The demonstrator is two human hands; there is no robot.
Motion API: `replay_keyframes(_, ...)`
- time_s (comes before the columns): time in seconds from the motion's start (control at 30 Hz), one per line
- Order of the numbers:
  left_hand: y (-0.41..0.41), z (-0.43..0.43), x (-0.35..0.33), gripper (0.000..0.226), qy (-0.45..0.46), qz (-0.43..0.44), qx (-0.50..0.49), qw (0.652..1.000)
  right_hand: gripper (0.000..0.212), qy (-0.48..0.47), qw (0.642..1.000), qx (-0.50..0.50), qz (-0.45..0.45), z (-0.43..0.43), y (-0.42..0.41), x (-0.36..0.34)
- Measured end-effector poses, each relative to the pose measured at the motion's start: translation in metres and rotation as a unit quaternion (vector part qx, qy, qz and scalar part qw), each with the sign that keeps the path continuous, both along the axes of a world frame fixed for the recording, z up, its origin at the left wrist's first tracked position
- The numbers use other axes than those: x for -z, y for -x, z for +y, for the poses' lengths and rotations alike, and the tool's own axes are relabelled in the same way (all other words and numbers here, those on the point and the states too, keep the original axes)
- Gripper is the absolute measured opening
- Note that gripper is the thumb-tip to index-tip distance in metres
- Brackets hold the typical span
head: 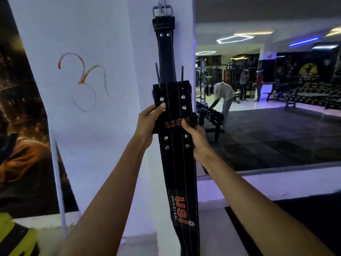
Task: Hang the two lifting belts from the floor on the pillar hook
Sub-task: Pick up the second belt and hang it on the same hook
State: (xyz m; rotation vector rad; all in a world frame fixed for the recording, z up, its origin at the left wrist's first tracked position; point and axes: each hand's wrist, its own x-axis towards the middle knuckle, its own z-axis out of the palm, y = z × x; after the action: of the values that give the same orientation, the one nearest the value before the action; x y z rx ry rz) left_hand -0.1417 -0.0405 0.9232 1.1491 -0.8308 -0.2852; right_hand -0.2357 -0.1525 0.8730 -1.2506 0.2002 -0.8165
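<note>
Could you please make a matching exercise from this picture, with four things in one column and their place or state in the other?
Column 1:
1. plain belt
2. USI belt
3. left hand
4. right hand

Column 2:
A. grips the belt's right edge
B. hangs by its buckle at the pillar's top
C. held up in both hands, not yet hung
D. thumb beside a rivet, left edge

Pairs: 1-B, 2-C, 3-D, 4-A

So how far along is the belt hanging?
One black leather belt already hangs by its silver buckle on the white pillar. The left hand and right hand hold the second black belt with orange lettering below it; that one is not yet hooked.
</note>
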Motion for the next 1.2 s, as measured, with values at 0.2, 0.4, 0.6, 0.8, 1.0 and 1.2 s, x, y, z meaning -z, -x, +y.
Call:
replay_keyframes(0.2, 0.028, -0.006, 0.058, 0.029, -0.015, -0.007, 0.014, 1.000, 0.015, -0.070, 0.994, 0.068, -0.039, -0.009, 0.003, -0.011)
replay_keyframes(0.4, 0.020, -0.016, 0.031, 0.020, 0.021, -0.019, -0.005, 1.000, 0.017, -0.072, 0.995, 0.053, -0.047, -0.007, 0.002, -0.017)
replay_keyframes(0.6, 0.002, 0.011, 0.110, 0.014, -0.176, -0.041, 0.048, 0.982, 0.014, -0.061, 0.995, 0.074, -0.025, -0.011, 0.001, -0.030)
replay_keyframes(0.8, -0.001, 0.004, 0.062, 0.013, -0.040, -0.012, 0.032, 0.999, 0.012, -0.061, 0.996, 0.044, -0.041, -0.003, -0.005, -0.022)
replay_keyframes(1.0, -0.004, 0.039, 0.166, 0.015, -0.323, -0.062, 0.133, 0.935, 0.009, -0.055, 0.997, 0.052, -0.005, -0.009, -0.001, -0.014)
replay_keyframes(1.2, 0.015, 0.009, 0.047, 0.019, -0.032, 0.008, 0.034, 0.999, 0.016, -0.011, 1.000, -0.002, 0.012, -0.002, 0.003, -0.007)
